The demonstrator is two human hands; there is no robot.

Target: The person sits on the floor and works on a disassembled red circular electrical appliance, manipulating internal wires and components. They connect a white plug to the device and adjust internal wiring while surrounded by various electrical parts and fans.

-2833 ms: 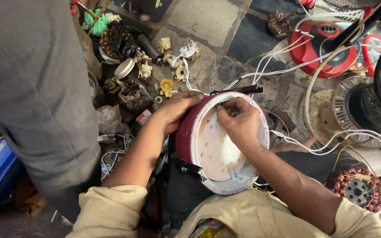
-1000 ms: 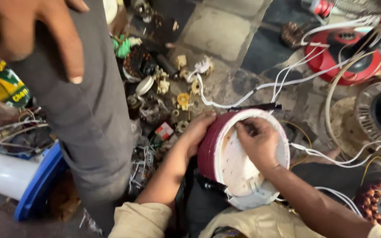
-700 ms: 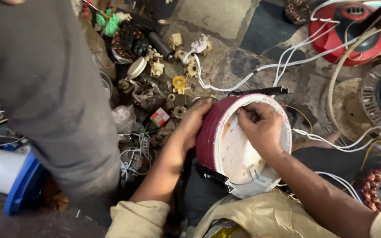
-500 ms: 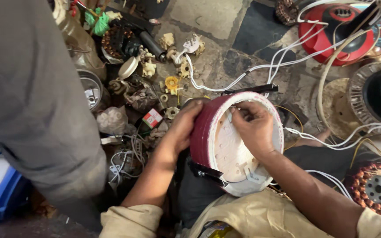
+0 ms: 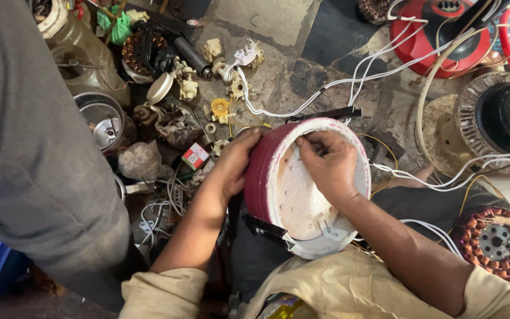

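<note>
A round maroon appliance housing (image 5: 264, 177) with a white perforated inner plate (image 5: 293, 201) rests tilted on my lap. My left hand (image 5: 234, 162) clasps its maroon outer wall from the left. My right hand (image 5: 329, 162) lies inside the upper rim, fingers pinched together against the white plate; what they pinch is hidden. A black handle (image 5: 326, 114) sticks out behind the housing.
Another person in grey trousers (image 5: 30, 165) stands close at the left. Small parts, a steel cup (image 5: 103, 123), a white plug (image 5: 244, 56) and white cables (image 5: 385, 59) litter the stone floor. A red appliance (image 5: 438, 29) and copper-wound motors (image 5: 494, 242) lie at the right.
The view shifted slightly; both hands stay on the housing. The standing person's hand has left the view.
</note>
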